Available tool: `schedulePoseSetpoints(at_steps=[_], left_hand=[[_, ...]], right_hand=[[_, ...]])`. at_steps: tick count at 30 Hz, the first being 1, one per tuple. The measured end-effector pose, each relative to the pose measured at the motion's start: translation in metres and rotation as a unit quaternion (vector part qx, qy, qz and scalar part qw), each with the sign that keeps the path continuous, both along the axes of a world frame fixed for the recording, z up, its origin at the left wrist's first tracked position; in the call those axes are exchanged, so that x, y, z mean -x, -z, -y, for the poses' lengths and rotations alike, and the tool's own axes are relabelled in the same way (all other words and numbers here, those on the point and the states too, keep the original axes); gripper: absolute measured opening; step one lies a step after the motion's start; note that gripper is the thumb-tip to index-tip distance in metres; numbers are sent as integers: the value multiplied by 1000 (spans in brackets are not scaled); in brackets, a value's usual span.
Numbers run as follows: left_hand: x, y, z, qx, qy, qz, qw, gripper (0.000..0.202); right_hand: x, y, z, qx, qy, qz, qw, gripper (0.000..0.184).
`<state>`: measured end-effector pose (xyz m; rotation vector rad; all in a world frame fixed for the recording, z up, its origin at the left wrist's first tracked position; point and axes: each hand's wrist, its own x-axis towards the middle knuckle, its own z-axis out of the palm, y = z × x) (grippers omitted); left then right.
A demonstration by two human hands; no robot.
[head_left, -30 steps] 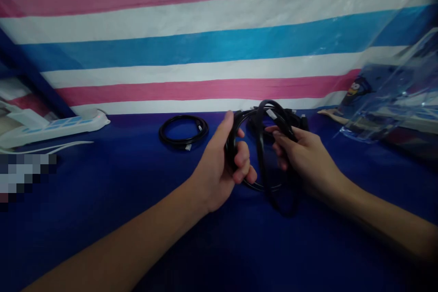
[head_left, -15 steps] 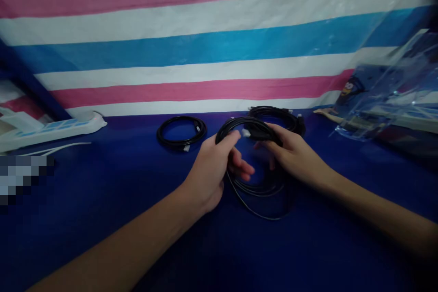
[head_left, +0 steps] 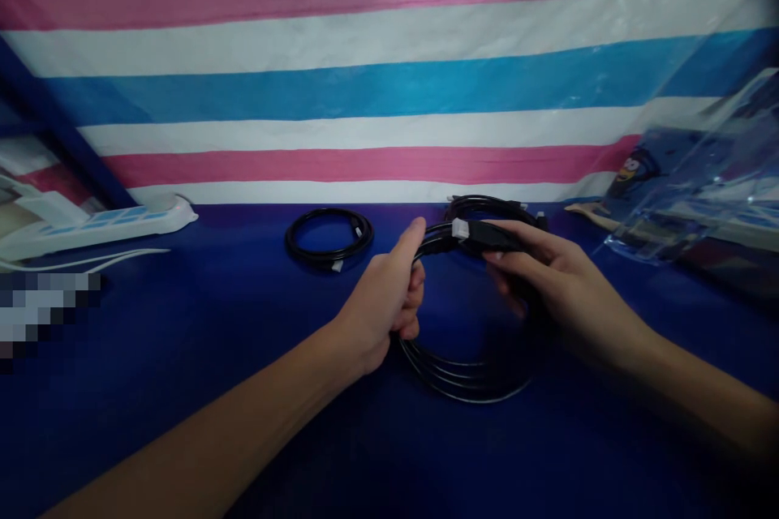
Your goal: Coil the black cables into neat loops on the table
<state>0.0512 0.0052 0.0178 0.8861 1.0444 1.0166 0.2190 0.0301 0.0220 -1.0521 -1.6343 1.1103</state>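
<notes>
- My left hand [head_left: 380, 300] was closed in a fist around the left side of a coiled black cable [head_left: 466, 373], thumb pointing up along the loop
- My right hand [head_left: 548, 280] pinched the cable's plug end [head_left: 480, 232] between thumb and fingers, its white tip towards my left thumb
- The coil's lower loops hung against the blue table cover [head_left: 182, 340], between my two wrists
- A second black coil [head_left: 329, 237] lay further back, left of my hands; a third coil [head_left: 487, 207] lay just behind them
- A white power strip [head_left: 97, 225] sat far left, well apart
</notes>
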Motion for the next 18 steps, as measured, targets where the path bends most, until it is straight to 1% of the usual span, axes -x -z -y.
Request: schedulePoseSetpoints(at_steps=[2,3,5,6,8,11,13,15,18], left_hand=[[1,-1,0,13,0,27,1000,51],[3,-2,-1,16,2,34,999,49],[5,-4,-3,14,9,30,999,48],[6,-5,-4,11,11,21,1000,48],[7,-6,-6,-4,4,-1,1000,49],[5,-6,-6,-44,-16,-28,999,48],[3,-5,-5,-62,-32,-30,997,45],[1,-4,-3,-61,-42,-19,997,41],[-1,-3,-3,-45,-36,-10,998,40]], right_hand=[[-2,0,-1,1,11,6,1000,11],[-3,1,-2,1,10,9,1000,11],[-5,1,-3,3,-6,3,1000,20],[-6,1,-3,10,-16,-11,1000,20],[-8,-1,-4,49,-30,-53,997,18],[-8,-4,-4,115,-40,-101,987,31],[-7,-4,-3,128,-49,-113,984,31],[-5,-3,0,104,-54,-114,986,30],[-3,2,5,20,-22,-61,998,34]])
